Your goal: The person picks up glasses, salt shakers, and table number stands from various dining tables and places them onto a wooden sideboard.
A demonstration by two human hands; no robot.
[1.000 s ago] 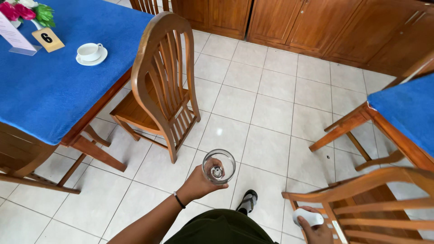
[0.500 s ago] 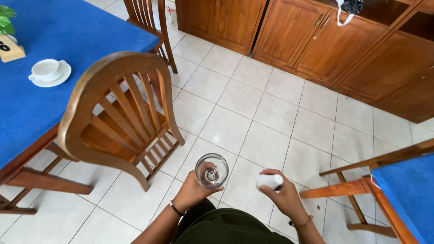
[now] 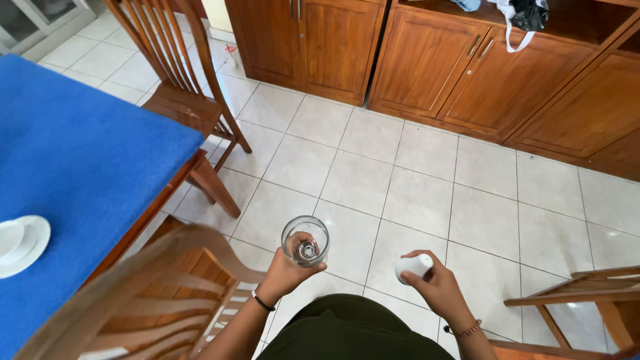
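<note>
clear stemmed glass [image 3: 305,241] upright, gripped in left hand [image 3: 288,270] | right hand [image 3: 437,288] clasps small white cup [image 3: 413,267] — level, apart

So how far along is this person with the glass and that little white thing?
Done: the left hand already holds an empty clear glass, and the right hand a small white cup. In hand: both are carried above the tiled floor. Left: another cup and saucer sit on the blue table.

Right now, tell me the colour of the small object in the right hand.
White; the small rounded object shows best in the head view.
</note>
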